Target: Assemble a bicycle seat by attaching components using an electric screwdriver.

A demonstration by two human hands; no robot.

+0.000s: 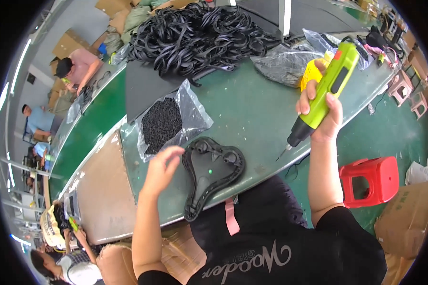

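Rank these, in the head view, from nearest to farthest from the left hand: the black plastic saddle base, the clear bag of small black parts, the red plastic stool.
1. Clear bag of small black parts, just above the left hand.
2. Black plastic saddle base, just right; too close to call against the bag.
3. Red plastic stool, far right, on the floor.

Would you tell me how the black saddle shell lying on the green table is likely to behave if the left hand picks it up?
The black saddle shell looks like moulded plastic with ribs, so probably stiff and fairly light. It lies flat and broad on the table, so it seems unlikely to roll. Its narrow nose overhangs the edge, so a push from the left hand might tip it.
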